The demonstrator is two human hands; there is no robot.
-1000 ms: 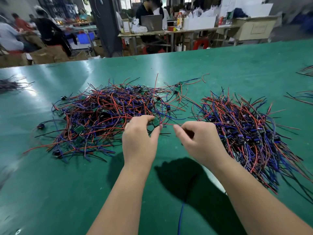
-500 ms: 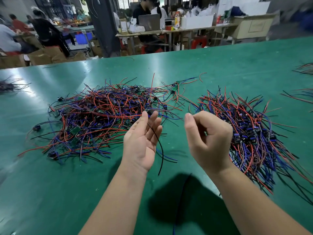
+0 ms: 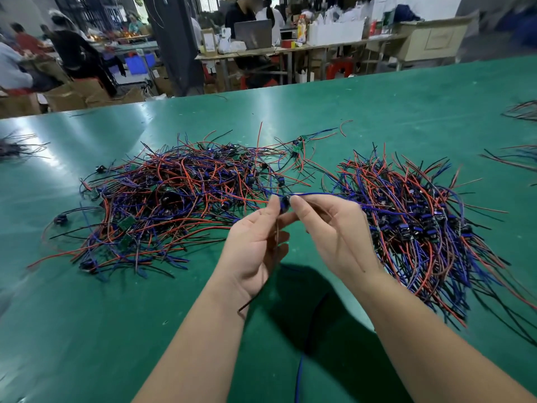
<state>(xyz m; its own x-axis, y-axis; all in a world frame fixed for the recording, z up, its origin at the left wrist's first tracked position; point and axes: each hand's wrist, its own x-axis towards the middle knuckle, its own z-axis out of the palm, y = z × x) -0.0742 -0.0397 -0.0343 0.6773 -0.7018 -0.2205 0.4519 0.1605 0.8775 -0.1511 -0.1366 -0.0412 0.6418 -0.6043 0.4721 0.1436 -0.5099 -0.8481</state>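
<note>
1. A loose blue lead [image 3: 299,370] runs up from the bottom edge between the forearms, across the hands' shadow.
2. The left hand [image 3: 255,248] is turned palm-up; its thumb and forefinger pinch a small dark component [image 3: 284,202], the other fingers loosely curled. A black wire [image 3: 261,289] hangs from the component down across the palm, past the wrist.
3. The right hand [image 3: 337,237] pinches the same component from the other side with thumb and forefinger. A blue wire [image 3: 325,194] leaves it rightward, over the knuckles.
4. The component is held above the table, in the gap between two heaps.
5. The left heap [image 3: 162,205] is a loose tangle of red, blue and black wires with small green boards. The right heap [image 3: 421,222] lies more combed; the right wrist covers its near-left edge.
6. The green table [image 3: 87,330] is glossy, with glare far left; small wire bundles [image 3: 17,146] lie at its side edges.
7. Beyond stand a dark pillar [image 3: 174,45], a workbench [image 3: 290,49] with a laptop [image 3: 252,33], cardboard boxes and seated people.
</note>
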